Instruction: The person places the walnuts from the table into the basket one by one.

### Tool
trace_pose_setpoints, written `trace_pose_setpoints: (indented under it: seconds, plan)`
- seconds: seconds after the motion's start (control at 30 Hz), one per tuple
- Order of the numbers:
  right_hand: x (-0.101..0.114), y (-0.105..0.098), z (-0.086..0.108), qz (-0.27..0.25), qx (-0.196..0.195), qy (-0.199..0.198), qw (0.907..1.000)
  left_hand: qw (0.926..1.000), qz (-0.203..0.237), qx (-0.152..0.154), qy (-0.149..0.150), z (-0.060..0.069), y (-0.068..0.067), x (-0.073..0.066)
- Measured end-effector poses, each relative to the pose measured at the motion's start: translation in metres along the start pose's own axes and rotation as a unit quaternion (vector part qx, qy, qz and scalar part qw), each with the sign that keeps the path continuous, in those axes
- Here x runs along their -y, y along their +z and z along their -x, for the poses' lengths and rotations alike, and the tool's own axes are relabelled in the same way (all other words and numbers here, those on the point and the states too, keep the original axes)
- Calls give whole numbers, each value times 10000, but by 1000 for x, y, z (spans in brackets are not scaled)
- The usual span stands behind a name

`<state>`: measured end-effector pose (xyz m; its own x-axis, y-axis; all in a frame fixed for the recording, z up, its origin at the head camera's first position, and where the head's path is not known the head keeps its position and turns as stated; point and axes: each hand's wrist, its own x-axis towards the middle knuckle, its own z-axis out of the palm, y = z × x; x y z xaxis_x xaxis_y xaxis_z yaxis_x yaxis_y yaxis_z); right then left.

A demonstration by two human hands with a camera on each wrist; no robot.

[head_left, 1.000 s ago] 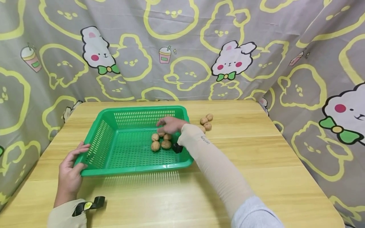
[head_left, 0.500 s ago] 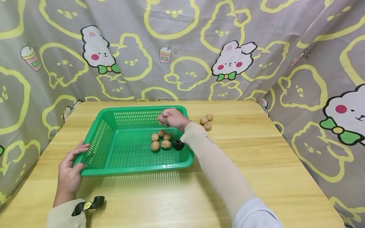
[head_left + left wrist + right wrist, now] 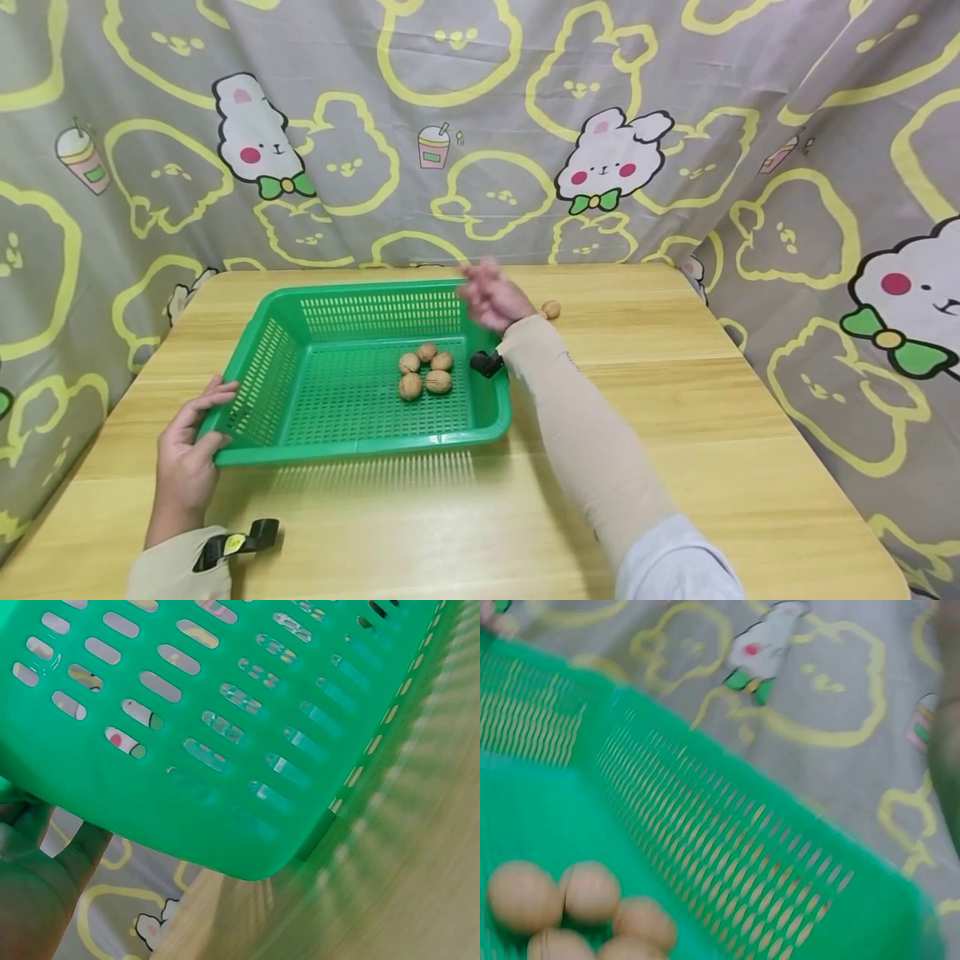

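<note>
A green plastic basket with slotted walls stands on the table. Several walnuts lie grouped on its floor, right of the middle; they show blurred in the right wrist view as well. My left hand grips the basket's left rim at the near corner, and part of that hand appears under the rim in the left wrist view. Over the basket's far right corner is my right hand, motion-blurred, its fingers loosely bent and no walnut visible in it. Beyond it, one walnut shows on the tabletop.
A wooden table carries the basket. Patterned grey curtains hang behind it and at both sides. My right forearm, in a beige sleeve, crosses the table right of the basket and hides part of the tabletop.
My right hand has moved right and away from above the walnuts to the basket's far right corner. It now covers most of the walnuts on the table. The left hand has stayed on the rim.
</note>
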<state>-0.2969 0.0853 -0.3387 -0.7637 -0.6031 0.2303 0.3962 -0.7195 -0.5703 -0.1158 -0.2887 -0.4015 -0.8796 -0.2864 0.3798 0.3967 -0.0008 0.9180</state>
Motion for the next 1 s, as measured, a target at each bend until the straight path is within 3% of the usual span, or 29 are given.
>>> trace_pose_setpoints:
  seconds: [0.03, 0.07, 0.1, 0.13, 0.17, 0.23, 0.27, 0.33, 0.4, 0.43, 0.47, 0.63, 0.7, 0.77, 0.83, 0.97, 1.0]
  plan:
    - [3, 1, -2, -601, -706, -782, 9926, 10000, -33, -2, -12, 0, 0, 0]
    - [6, 1, -3, -935, -1533, -1675, 9694, 10000, -69, -5, -22, 0, 0, 0]
    - [8, 1, -5, -1046, -2362, -2525, 9325, 10000, -83, -1, -32, 1, 0, 0]
    - [11, 1, -7, -844, -3186, -3203, 8881, 9999, -99, 11, -36, 1, 0, 0]
    - [14, 1, -9, -480, -4041, -3583, 8402, 9999, -116, 4, -38, 1, 0, -1]
    - [18, -3, -10, 458, -5300, -3919, 7506, 9999, -110, 33, -15, 1, -1, -1]
    - [19, -4, -8, 935, -5708, -3981, 7120, 9999, -96, 40, -4, 1, -1, -1]
    - [23, -7, -5, 1749, -6178, -3997, 6542, 10000, -77, 41, 22, 0, -2, -1]
    - [26, -9, 1, 2329, -6357, -4005, 6174, 9999, -81, 47, 48, 0, -2, -1]
    - [27, -9, 4, 2535, -6374, -4038, 6054, 9999, -84, 38, 40, 0, -2, -1]
    - [29, -9, 8, 2692, -6315, -4106, 6001, 10000, -80, 33, 25, 0, -1, -1]
    - [38, -15, 22, 3374, -5691, -4667, 5869, 9999, -118, -21, -58, 0, 1, -3]
    - [39, -24, 28, 3863, -5522, -4562, 5811, 9999, -142, -7, -55, 0, 1, -3]
    - [39, -33, 34, 4526, -5471, -3989, 5804, 9999, -158, 48, -30, 1, 0, -3]
    - [37, -41, 42, 5373, -5364, -3038, 5756, 9998, -177, 109, 2, 1, -1, -3]
    - [36, -53, 54, 6759, -4872, -1111, 5417, 9996, -177, 206, 48, 1, -3, -2]
    - [36, -56, 56, 6952, -4711, -723, 5381, 9996, -162, 231, 59, 1, -3, -2]
